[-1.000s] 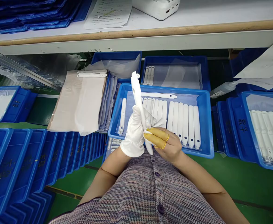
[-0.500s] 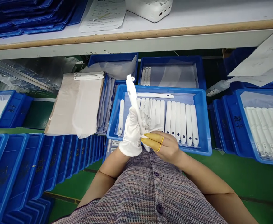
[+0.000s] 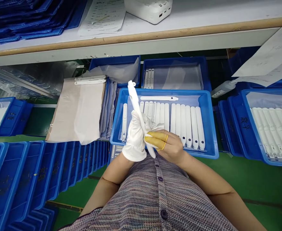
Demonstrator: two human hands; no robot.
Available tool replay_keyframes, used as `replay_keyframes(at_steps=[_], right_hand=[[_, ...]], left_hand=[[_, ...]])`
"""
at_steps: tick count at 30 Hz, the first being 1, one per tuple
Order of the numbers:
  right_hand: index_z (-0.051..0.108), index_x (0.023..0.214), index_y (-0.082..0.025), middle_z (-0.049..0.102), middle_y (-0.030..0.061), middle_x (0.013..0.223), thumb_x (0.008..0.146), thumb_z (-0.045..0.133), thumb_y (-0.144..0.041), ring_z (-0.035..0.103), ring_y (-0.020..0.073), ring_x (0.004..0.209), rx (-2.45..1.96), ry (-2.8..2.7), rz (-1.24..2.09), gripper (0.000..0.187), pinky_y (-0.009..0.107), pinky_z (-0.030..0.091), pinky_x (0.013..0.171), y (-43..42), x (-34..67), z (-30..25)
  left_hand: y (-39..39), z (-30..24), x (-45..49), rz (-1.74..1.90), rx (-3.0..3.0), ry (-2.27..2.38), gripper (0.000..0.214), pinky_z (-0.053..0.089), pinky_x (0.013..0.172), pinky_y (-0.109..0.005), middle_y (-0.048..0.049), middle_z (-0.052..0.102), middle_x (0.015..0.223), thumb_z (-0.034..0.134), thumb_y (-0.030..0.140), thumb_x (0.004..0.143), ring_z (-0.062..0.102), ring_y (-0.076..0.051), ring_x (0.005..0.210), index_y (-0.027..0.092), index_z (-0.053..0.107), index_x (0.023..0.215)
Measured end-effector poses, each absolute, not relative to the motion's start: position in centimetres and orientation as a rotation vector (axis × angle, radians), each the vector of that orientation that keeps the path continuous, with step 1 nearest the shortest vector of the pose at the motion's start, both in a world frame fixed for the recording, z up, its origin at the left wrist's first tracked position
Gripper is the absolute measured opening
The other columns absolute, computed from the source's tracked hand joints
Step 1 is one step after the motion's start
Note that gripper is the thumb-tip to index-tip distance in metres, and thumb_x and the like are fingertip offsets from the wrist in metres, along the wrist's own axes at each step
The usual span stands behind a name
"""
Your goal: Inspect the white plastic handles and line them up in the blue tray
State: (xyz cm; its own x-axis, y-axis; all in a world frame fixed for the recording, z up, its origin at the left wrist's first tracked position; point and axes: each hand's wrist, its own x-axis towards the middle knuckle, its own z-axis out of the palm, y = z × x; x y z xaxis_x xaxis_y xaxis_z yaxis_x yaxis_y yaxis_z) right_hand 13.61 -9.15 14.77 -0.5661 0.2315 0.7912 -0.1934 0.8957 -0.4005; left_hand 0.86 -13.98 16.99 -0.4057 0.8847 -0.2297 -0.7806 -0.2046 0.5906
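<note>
My left hand (image 3: 135,141), in a white glove, is wrapped round a long white plastic strip (image 3: 135,101). The strip slants up to the left and has a small ring-shaped tab at its top end. My right hand (image 3: 171,146) wears yellow covers on some fingers. It pinches a white cloth (image 3: 159,127) against the strip's lower part, and the strip's rounded bottom end shows below these fingers. Under both hands lies a blue tray (image 3: 210,128) with several similar white strips (image 3: 183,123) in a row, one strip (image 3: 159,98) crosswise behind them.
Left of the tray is a cardboard-covered stack (image 3: 71,112) with thin white strips on top. Blue bins (image 3: 179,59) stand behind, and more filled trays (image 3: 248,128) are at right. Nested blue trays (image 3: 32,173) line the left. A shelf edge (image 3: 141,40) runs across the back.
The strip has tilted slightly more to the left, and its bottom end now shows below my right fingers. Both hands keep their hold. The view has shifted a little.
</note>
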Motion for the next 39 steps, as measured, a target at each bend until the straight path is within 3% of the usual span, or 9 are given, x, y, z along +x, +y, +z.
replay_keyframes(at_steps=[5,9,13,20,22,25,28,34,39], right_hand=[[0.071,0.109,-0.026,0.079,0.0025,0.096,0.094,0.068,-0.018,0.077,0.0158,0.084,-0.341,-1.945,1.156,0.018,0.028,0.065,0.071,-8.6,15.5,13.5],[0.07,0.1,-0.027,0.079,0.0014,0.095,0.092,0.074,-0.031,0.076,0.0166,0.086,-0.521,-1.604,1.611,0.011,0.03,0.063,0.074,-7.8,15.8,14.5],[0.072,0.093,-0.026,0.077,0.0017,0.095,0.085,0.08,-0.04,0.073,0.0172,0.088,-0.523,-1.604,1.723,0.018,0.031,0.059,0.077,-8.4,14.0,15.7],[0.064,0.083,-0.023,0.062,-0.0045,0.07,0.077,0.081,-0.038,0.054,0.0113,0.057,-0.764,-1.59,1.797,0.024,0.025,0.048,0.054,-9.9,11.6,14.6],[0.065,0.082,-0.023,0.065,-0.0035,0.071,0.08,0.079,-0.034,0.059,0.0124,0.06,-0.706,-1.655,1.683,0.018,0.026,0.05,0.056,-9.9,11.9,14.5],[0.071,0.091,-0.024,0.073,0.0009,0.085,0.086,0.075,-0.02,0.07,0.0163,0.078,-0.525,-1.81,1.247,0.008,0.03,0.059,0.069,-9.9,12.5,14.5],[0.072,0.113,-0.027,0.074,0.0045,0.102,0.091,0.069,-0.012,0.073,0.0174,0.092,-0.328,-1.937,0.851,0.027,0.031,0.062,0.078,-9.8,12.9,14.3],[0.067,0.132,-0.028,0.073,0.002,0.092,0.095,0.054,-0.006,0.068,0.0117,0.069,-0.212,-2.265,0.333,0.045,0.02,0.051,0.049,-9.1,14.2,13.5],[0.071,0.128,-0.025,0.07,0.0023,0.085,0.095,0.054,-0.004,0.064,0.0106,0.065,-0.18,-2.201,0.341,0.042,0.02,0.05,0.049,-8.2,14.0,13.5]], left_hand=[[-14.3,18.2,0.4,1.95,0.224,0.733,0.055,0.05,0.051,-0.023,0.0041,0.039,0.05,0.054,0.065,0.096,0.044,-0.009,0.045,0.02,0.053,0.064],[-14.0,18.3,0.3,1.966,0.202,0.691,0.051,0.052,0.057,-0.022,0.0048,0.04,0.05,0.054,0.06,0.098,0.045,-0.009,0.047,0.02,0.056,0.067],[-13.5,17.8,0.7,1.962,0.253,0.693,0.057,0.047,0.05,-0.021,0.0028,0.042,0.05,0.052,0.065,0.097,0.046,-0.01,0.047,0.019,0.053,0.063],[-13.6,17.3,2.2,2.11,0.238,0.703,0.051,0.044,0.048,-0.019,0.0031,0.044,0.057,0.062,0.064,0.092,0.045,-0.008,0.051,0.018,0.056,0.07],[-13.6,17.1,2.2,2.098,0.248,0.73,0.052,0.045,0.048,-0.02,0.0027,0.045,0.056,0.058,0.065,0.093,0.046,-0.009,0.051,0.019,0.055,0.07],[-13.6,17.0,1.8,2.064,0.27,0.755,0.056,0.045,0.048,-0.02,0.0018,0.044,0.054,0.051,0.065,0.097,0.046,-0.01,0.049,0.019,0.053,0.065],[-13.5,17.3,1.2,2.025,0.247,0.795,0.058,0.044,0.047,-0.02,0.0008,0.044,0.054,0.046,0.063,0.1,0.045,-0.009,0.049,0.019,0.052,0.063],[-13.0,17.2,0.6,1.963,0.129,0.803,0.058,0.045,0.047,-0.021,0.003,0.039,0.05,0.045,0.065,0.1,0.041,-0.009,0.044,0.02,0.05,0.064],[-12.6,17.2,0.6,1.925,0.104,0.699,0.06,0.043,0.045,-0.02,0.0035,0.038,0.048,0.045,0.065,0.099,0.04,-0.008,0.042,0.019,0.047,0.061]])
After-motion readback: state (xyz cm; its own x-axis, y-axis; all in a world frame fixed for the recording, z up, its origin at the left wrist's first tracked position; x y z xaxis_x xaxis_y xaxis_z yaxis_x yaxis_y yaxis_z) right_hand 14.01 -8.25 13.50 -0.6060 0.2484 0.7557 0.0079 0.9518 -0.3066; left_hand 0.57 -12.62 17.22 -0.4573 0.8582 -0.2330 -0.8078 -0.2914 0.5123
